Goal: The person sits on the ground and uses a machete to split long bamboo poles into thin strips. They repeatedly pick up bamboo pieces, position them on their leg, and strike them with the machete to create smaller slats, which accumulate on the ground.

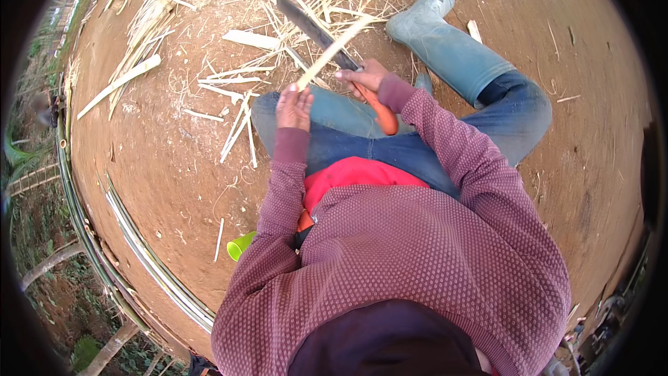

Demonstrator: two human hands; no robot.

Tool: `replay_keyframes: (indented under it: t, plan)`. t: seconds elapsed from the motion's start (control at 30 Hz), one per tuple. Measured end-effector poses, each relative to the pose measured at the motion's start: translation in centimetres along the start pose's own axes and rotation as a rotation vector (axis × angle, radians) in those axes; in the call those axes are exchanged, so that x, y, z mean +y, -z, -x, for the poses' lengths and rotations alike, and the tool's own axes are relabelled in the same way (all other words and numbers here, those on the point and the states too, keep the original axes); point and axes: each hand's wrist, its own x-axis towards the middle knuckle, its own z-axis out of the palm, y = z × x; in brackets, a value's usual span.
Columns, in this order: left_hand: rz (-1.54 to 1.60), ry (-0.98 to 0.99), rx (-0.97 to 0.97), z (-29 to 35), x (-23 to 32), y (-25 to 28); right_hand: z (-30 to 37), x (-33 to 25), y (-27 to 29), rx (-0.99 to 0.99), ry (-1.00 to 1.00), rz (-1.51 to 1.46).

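Between the fingers of my left hand (293, 109) is the near end of a pale split strip (334, 50), which looks like bamboo and slants up to the right. My right hand (365, 79) is wrapped round the orange handle (381, 113) of a machete, whose dark blade (306, 22) points away to the upper left. Strip and blade cross just beyond my right hand; whether they touch I cannot tell. Both hands are above my lap, over my bent legs in blue jeans and a rubber boot (445, 45).
Loose pale strips and shavings (327, 0) litter the brown dirt ahead. A pile of split strips (142, 31) lies at the far left, and long poles (156, 264) lie at the near left. A lime-green cup-like thing (239, 246) is by my left elbow. A pole edging (76, 202) borders the ground.
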Motion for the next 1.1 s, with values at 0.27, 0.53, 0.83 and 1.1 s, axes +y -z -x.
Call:
replay_keyframes:
  t: [0.27, 0.53, 0.83, 1.1]
  plan:
    - [-0.480, 0.049, -0.230, 0.1, -3.7, -1.1, 0.6, -0.8, 0.6, 0.128, 0.085, -0.134]
    - [-1.135, -0.829, -0.403, 1.4, 3.7, -11.9, 1.2, -1.1, 0.4, 0.076, 0.189, 0.656]
    - [-1.016, -0.517, -0.583, 1.6, 3.8, -11.1, 0.0, 0.9, 0.7, 0.125, 0.222, 0.881]
    - [-0.953, -0.886, -0.196, -3.2, 2.7, -5.4, 1.5, -1.4, 1.3, 0.351, 0.153, 0.860]
